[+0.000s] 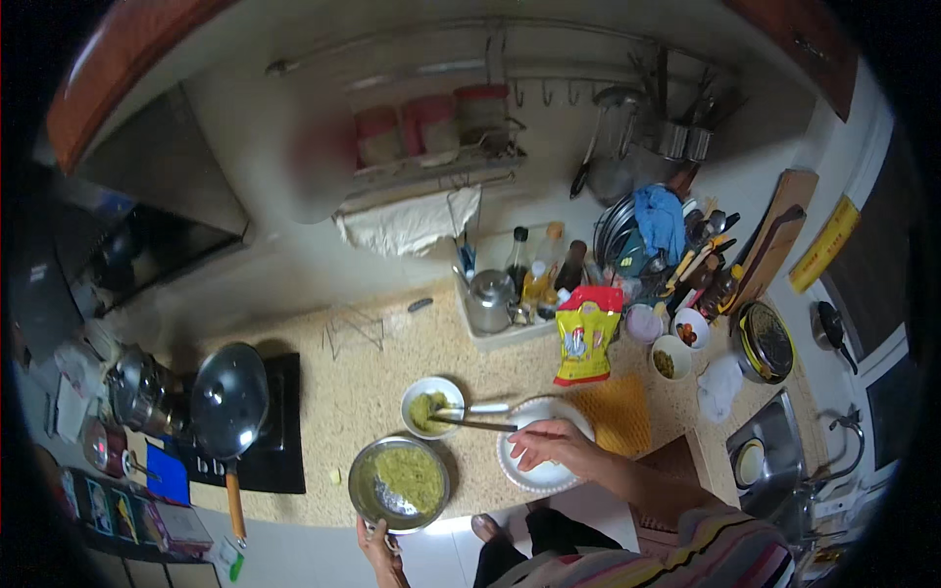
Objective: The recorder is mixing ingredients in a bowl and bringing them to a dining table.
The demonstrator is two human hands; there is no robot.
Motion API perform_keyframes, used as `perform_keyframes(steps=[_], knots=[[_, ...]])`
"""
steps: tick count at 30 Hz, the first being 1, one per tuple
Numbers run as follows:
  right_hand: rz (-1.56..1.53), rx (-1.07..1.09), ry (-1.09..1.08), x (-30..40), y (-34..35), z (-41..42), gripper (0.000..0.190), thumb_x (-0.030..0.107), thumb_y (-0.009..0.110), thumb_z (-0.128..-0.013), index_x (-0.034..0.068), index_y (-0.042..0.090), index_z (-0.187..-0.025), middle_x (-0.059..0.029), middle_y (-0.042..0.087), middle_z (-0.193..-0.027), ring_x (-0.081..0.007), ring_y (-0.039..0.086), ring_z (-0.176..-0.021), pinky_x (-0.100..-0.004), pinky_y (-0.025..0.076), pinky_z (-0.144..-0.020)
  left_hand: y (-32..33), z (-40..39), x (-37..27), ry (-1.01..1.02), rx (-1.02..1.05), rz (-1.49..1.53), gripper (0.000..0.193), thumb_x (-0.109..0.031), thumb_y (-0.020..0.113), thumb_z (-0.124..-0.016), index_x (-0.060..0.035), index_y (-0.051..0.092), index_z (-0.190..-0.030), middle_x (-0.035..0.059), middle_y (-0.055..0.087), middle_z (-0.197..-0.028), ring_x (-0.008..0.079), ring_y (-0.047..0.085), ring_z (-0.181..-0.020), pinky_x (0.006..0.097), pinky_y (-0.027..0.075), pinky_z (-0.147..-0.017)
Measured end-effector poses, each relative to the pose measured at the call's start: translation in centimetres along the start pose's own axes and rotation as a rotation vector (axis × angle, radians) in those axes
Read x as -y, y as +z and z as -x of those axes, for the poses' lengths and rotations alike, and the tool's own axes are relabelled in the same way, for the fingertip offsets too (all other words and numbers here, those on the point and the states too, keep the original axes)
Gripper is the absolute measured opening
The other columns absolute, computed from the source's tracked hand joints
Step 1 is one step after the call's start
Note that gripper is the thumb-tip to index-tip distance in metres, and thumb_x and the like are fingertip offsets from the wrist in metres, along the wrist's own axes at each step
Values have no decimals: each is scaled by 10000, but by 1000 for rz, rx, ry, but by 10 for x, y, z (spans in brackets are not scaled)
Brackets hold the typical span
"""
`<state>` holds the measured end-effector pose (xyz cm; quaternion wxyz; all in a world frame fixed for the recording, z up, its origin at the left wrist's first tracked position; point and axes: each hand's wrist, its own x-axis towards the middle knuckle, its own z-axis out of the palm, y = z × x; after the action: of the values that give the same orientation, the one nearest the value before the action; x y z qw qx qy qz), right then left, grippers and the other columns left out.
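Observation:
My left hand (378, 544) grips the near rim of a stainless steel bowl (355, 481) at the counter's front edge. Green mash (412, 474) covers much of its inside. Over a white plate with a beaded rim (526, 481) is my right hand (551, 445), fingers bent. Whether it holds anything is unclear. A dark stick, perhaps chopsticks (474, 424), runs from a small white bowl (413, 393) to those fingers. That bowl also contains green mash and a spoon with a pale handle (487, 408).
A wok (229, 404) with a wooden handle stands on the black cooktop (290, 441), left. A yellow and red food bag (588, 338) stands before a tray of bottles (489, 342). An orange cloth (617, 411) lies beside the plate. The sink (783, 426) is far right.

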<state>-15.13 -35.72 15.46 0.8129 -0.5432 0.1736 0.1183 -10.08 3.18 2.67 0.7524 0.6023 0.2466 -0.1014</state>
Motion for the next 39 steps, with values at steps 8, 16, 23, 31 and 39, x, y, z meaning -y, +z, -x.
perform_keyframes(steps=[8, 16, 23, 31, 39], knots=[[46, -18, -309, 78, -47, 16, 273, 161, 506, -984, -35, 593, -1153, -130, 663, -959, -141, 658, -760, -275, 564, -699, -21, -19, -65, 226, -264, -294, 303, -271, 588, -931, 5, 579, -1055, 158, 609, -769, 109, 436, -450, 234, 302, -381], [-66, 21, -276, 66, -72, 24, 265, 162, 504, -986, -32, 595, -1141, -111, 653, -946, -148, 658, -757, -266, 547, -678, 268, 19, -325, 761, 35, -329, 421, -350, 575, -956, -140, 442, -616, -69, 380, -512, 23, 333, -425, 212, 230, -383], [-75, -65, -252, 49, -109, 53, 267, 161, 485, -994, -57, 589, -1109, -113, 654, -934, -180, 666, -767, -292, 543, -689, 465, -9, -381, 767, 361, -611, 275, -327, 599, -921, -53, 594, -913, 24, 536, -648, 92, 451, -440, 245, 353, -377], [-205, -281, -227, 11, -159, 84, 290, 181, 500, -993, -67, 590, -1112, -122, 659, -927, -190, 666, -745, -302, 554, -683, 538, -66, -404, 447, 522, -184, 316, -403, 557, -935, -102, 557, -836, 12, 525, -620, 110, 465, -429, 244, 324, -348], [-189, -310, -318, 42, -128, 99, 263, 165, 522, -979, -64, 602, -1082, -131, 664, -904, -183, 659, -743, -304, 550, -692, 477, 39, -390, 676, 405, -230, 342, -383, 561, -940, -119, 521, -726, -10, 479, -551, 80, 379, -409, 237, 262, -359]])
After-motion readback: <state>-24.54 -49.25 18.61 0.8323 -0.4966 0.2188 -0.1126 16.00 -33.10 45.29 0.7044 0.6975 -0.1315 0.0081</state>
